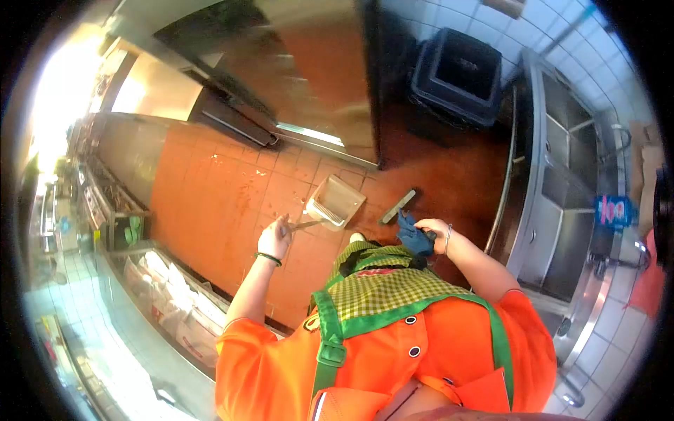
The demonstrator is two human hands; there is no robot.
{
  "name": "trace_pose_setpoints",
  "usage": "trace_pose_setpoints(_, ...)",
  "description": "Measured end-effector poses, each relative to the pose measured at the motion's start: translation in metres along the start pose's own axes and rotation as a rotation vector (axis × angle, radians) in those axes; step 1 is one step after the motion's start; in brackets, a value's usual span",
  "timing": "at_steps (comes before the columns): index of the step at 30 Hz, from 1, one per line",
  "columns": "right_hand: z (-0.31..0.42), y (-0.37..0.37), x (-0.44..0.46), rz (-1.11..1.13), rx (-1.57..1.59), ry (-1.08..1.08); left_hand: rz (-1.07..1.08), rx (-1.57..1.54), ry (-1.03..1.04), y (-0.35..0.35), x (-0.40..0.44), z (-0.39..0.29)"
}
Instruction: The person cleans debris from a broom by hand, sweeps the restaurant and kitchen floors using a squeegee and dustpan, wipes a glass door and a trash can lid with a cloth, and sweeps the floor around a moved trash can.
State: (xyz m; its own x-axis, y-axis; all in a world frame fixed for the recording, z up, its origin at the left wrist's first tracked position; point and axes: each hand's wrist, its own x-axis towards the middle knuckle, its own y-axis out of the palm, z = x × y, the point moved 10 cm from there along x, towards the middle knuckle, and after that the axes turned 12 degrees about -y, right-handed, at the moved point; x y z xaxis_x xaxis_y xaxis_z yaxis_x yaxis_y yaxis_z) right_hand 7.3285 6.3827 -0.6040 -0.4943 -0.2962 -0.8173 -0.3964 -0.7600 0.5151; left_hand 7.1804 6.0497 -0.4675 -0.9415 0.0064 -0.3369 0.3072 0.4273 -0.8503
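Below the fingers lies a floor (210,203) of orange-red tiles, glossy in patches, with pale specks ahead of the left fingers. Left of those fingers, white plastic bags (172,302) fill a low metal unit; right of the right fingers runs a steel sink unit (554,238). Farther ahead stand a large steel panel (323,84) and a dark bin (460,77), with white wall tiles (519,35) behind the bin.

The left hand (276,240) has its fingers curled together around a thin handle (306,224), which reaches to a cream dustpan (344,200) on the floor, ahead and right of them. The right hand (435,229) has its fingers closed on a dark grip (430,236), a blue bundle (414,238) just to their left. A pale brush head (399,205) lies beyond; whether the grip joins it, I cannot tell from this warped view.
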Motion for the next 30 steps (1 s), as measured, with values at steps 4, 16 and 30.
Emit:
trace_pose_setpoints(4,0.006,0.034,0.025,-0.026,-0.067,0.052,-0.179,-0.132,-0.07,-0.005,-0.001,0.082)
trace_pose_setpoints(16,0.029,-0.029,-0.014,0.03,0.494,-0.333,-0.017,-0.3,-0.287,-0.02,0.062,0.186)
trace_pose_setpoints(30,0.073,0.02,-0.043,-0.058,0.294,-0.721,0.074,-0.509,-0.378,-0.024,0.067,0.212)
